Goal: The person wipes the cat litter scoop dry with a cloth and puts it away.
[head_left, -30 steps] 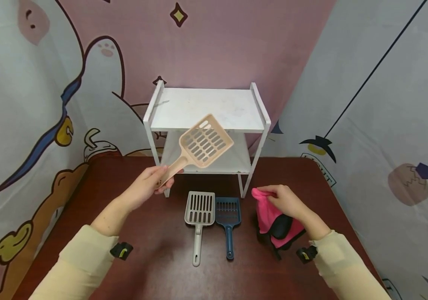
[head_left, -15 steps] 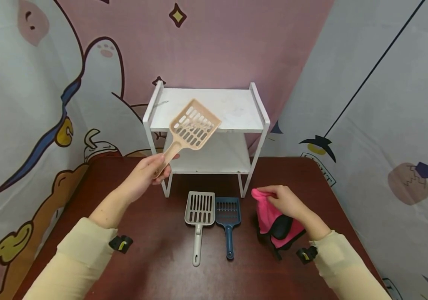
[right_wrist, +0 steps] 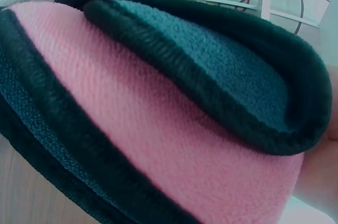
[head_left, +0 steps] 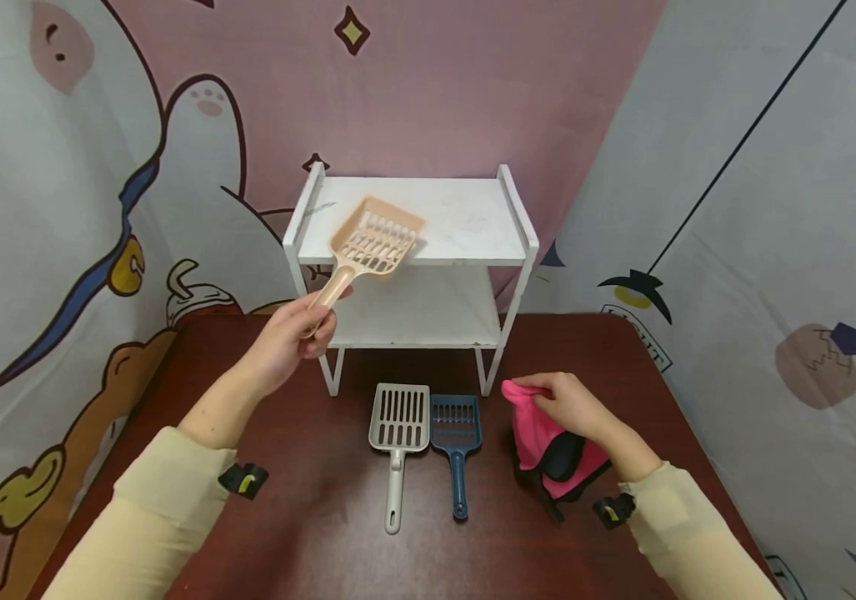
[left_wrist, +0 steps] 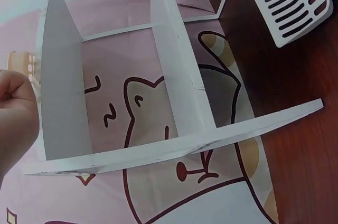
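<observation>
I'm holding the beige scoop [head_left: 360,257] just up and left of the frame's centre, the left hand [head_left: 287,340] clamping its handle [head_left: 333,289], while the right hand [head_left: 574,405] is pinching the soft-looking pink cloth [head_left: 536,432] at lower right. I'm judging the scoop light, stiff and perhaps slick, so I'm favouring the handle over the slotted head [head_left: 378,240].

No legible txt: R wall [head_left: 765,208] lettering [head_left: 651,350] (too sm.) unclear.
</observation>
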### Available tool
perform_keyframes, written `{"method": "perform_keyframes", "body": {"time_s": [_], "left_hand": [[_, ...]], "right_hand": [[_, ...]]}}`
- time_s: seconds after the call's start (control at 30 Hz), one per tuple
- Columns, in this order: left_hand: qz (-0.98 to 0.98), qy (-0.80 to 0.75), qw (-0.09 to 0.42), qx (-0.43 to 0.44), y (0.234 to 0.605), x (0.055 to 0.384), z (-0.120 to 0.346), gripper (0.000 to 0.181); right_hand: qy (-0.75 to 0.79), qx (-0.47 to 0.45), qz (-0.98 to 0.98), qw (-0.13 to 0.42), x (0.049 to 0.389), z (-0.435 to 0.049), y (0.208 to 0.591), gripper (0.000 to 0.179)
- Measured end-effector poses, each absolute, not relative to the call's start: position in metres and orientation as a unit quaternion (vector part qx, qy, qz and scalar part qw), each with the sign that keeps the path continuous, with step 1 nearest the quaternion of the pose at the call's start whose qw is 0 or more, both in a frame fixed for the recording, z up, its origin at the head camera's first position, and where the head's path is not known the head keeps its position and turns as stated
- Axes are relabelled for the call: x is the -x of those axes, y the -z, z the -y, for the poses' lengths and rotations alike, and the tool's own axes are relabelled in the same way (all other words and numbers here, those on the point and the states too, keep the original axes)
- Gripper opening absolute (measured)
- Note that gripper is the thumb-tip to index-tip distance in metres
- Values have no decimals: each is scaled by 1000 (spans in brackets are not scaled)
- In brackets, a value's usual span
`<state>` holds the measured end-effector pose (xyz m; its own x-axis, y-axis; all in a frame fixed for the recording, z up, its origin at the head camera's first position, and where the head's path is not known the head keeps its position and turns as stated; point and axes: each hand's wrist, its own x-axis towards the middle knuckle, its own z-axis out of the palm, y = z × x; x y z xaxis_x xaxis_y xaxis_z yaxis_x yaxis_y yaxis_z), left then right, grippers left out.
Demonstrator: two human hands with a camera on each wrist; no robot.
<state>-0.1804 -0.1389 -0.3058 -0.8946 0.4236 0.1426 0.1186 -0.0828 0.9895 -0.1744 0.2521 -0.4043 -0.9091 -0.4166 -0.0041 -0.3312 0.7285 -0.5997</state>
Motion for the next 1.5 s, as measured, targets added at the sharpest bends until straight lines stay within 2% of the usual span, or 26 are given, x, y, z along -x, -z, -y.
{"method": "perform_keyframes", "body": {"time_s": [0.47, 0.8, 1.07, 1.3, 1.5], "left_hand": [[-656, -726, 119, -170, 288, 187, 134, 38], [-675, -719, 100, -130, 279, 196, 130, 39], [-671, -722, 114, -125, 282, 190, 141, 31], [-631, -753, 111, -146, 284, 184, 151, 50], [-658, -740, 86, -114, 284, 187, 145, 60]], "right_hand": [[313, 198, -926, 72, 174, -250, 403, 38], [311, 184, -929, 79, 171, -252, 406, 38], [315, 176, -929, 86, 169, -252, 408, 38], [312, 183, -929, 82, 169, -252, 409, 37], [315, 189, -926, 84, 169, -250, 410, 36]]}}
